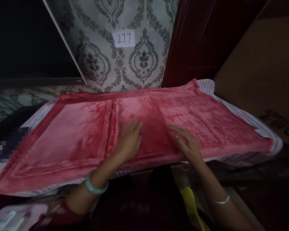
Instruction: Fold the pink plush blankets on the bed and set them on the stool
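Pink blanket (204, 122) spread flat, its middle panel worked by two hands

The blanket is laid out across a striped sheet (207, 85), directly in front of the person and below the patterned wall (144, 61). The middle panel (151, 125) is attended to by both hands. The left hand (130, 140) is placed on its surface, palm down, the fingers fairly close together and nothing seen to be held. The right hand (188, 144) is set at the panel's right edge, thumb parted slightly from the fingers; whether cloth is pinched there cannot be told, as the fingertips are blurred.

For good work at this step, the layer is best kept steady by the left hand while the edge is drawn straight by the right, with a light touch so that the cloth beneath is not dragged. Wrinkles are best stroked outward, and the narrow gap beside the left panel (72, 131) kept even.

Counted are one blanket, two raised panels, one striped sheet, two hands, one bangle (92, 186) on the left wrist, one bracelet (223, 201) on the right, one white tag (262, 133) and one numbered paper (124, 38). Whether the panels are folds or separate pieces cannot be told.
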Demonstrator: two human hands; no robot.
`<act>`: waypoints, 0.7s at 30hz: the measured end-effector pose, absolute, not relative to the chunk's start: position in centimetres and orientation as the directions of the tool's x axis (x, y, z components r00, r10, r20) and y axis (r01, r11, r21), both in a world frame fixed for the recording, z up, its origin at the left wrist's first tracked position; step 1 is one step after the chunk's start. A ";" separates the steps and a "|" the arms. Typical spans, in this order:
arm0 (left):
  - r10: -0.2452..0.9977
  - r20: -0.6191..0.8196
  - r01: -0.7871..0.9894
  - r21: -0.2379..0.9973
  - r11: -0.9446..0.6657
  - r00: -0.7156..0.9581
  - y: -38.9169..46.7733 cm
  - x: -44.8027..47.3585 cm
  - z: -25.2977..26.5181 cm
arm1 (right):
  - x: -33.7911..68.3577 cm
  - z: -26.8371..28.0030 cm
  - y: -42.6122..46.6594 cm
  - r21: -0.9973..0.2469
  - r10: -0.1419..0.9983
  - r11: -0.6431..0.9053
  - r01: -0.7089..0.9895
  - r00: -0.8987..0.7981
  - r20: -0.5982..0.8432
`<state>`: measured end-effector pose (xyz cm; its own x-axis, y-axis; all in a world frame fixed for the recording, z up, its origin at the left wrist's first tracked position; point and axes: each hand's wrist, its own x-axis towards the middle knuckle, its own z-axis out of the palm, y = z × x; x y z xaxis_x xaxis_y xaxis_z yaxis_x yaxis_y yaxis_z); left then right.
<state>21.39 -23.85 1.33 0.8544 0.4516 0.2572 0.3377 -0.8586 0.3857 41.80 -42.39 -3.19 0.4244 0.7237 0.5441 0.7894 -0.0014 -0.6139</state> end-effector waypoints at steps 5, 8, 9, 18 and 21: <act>0.417 0.065 0.397 0.205 -0.895 0.907 -27.2 25.9 0.8 | 41.3 -3.3 -35.6 -0.461 0.815 -0.139 0.877 0.365 0.449; 0.470 0.003 0.463 0.167 -0.871 0.883 -26.8 25.1 -1.6 | 40.4 -6.2 -34.4 -0.320 0.889 -0.228 0.920 0.330 0.317; 0.479 0.007 0.472 0.161 -0.867 0.878 -26.6 24.5 -2.3 | 40.3 -7.1 -34.5 -0.290 0.894 -0.241 0.926 0.329 0.305; 0.601 0.038 0.596 0.091 -0.797 0.798 -25.7 18.8 -3.1 | 40.5 -8.6 -35.1 -0.261 0.893 -0.250 0.932 0.326 0.310; 0.628 0.076 0.621 0.091 -0.778 0.775 -24.9 16.4 -3.3 | 41.6 -8.5 -35.3 -0.319 0.912 -0.186 0.929 0.284 0.297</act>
<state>16.42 -24.88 -3.28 0.7748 0.6276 0.0763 0.6214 -0.7782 0.0912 41.63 -35.29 -8.50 0.2842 0.9115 0.2973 0.9293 -0.1856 -0.3194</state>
